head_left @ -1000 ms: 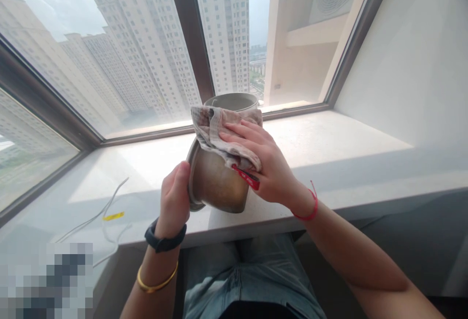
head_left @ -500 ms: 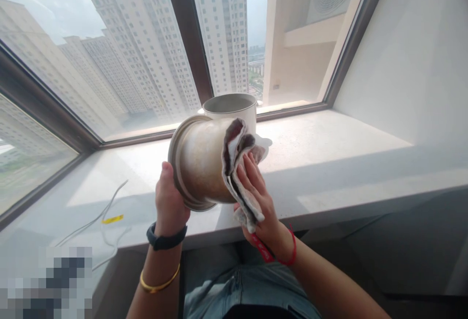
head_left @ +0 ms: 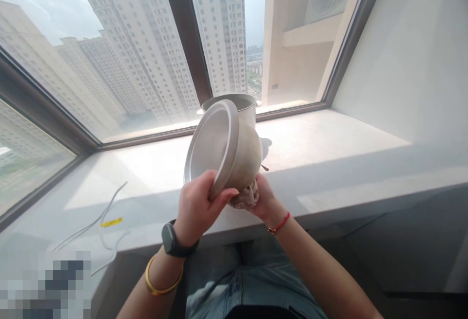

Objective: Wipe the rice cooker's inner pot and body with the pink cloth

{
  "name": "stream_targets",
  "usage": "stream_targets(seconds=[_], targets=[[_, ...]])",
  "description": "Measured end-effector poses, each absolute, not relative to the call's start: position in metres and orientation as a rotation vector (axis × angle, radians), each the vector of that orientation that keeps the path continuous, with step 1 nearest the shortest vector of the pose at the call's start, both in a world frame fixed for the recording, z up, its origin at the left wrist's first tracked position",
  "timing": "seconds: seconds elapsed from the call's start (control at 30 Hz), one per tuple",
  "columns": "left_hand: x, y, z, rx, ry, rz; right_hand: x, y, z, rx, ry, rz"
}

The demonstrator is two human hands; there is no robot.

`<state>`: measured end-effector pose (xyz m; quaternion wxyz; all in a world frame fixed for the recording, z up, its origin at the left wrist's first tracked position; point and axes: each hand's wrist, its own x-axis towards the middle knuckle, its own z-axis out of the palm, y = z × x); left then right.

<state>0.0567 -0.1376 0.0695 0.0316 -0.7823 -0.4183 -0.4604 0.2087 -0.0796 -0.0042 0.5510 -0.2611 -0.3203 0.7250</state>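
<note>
A metal pot [head_left: 246,155] with a wide rim is tilted above the windowsill, its open mouth turned to the left and toward me. My left hand [head_left: 199,207] grips the rim at its lower edge, thumb outside and fingers over the lip. Under the pot's right side, my right hand [head_left: 263,197] presses a bunched cloth [head_left: 245,197] against the outer wall. Most of the right fingers are hidden behind the cloth and pot. Directly behind stands a second, pale pot [head_left: 250,109], upright and partly covered by the held one.
The white windowsill [head_left: 329,148] runs along the brown-framed window. A thin grey cable [head_left: 91,222] with a yellow tag [head_left: 111,222] lies at the left. A small dark pointed thing [head_left: 265,168] shows on the sill beside the pot. A white wall [head_left: 409,65] closes the right side.
The pot has turned so its mouth now shows more toward me. My left hand has rolled over with it. The right hand and cloth have moved from the pot's base to its underside.
</note>
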Motion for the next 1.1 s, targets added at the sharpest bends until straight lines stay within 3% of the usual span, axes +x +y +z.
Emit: stream_targets(seconds=[0.1, 0.37, 0.5, 0.67, 0.83, 1.1], targets=[[0.061, -0.132, 0.065, -2.387, -1.144, -0.941, 0.212, -0.079, -0.011, -0.68, -0.915, 1.824], [0.044, -0.125, 0.073, -2.386, -0.906, -0.61, 0.292, -0.071, 0.014, -1.091, -0.895, 0.949], [0.059, -0.127, 0.082, -2.388, -0.786, -0.49, 0.312, -0.08, 0.049, -0.955, -0.93, 1.278], [0.072, -0.127, 0.087, -2.432, -0.719, -0.626, 0.335, -0.086, 0.058, -0.881, -0.776, 1.34], [0.037, -0.112, 0.081, -2.327, -1.01, -0.911, 0.399, -0.076, 0.06, -1.004, -0.316, 1.198], [-0.001, -0.08, 0.047, -2.31, -1.283, -0.986, 0.476, 0.047, 0.041, -1.04, -0.407, 0.724]])
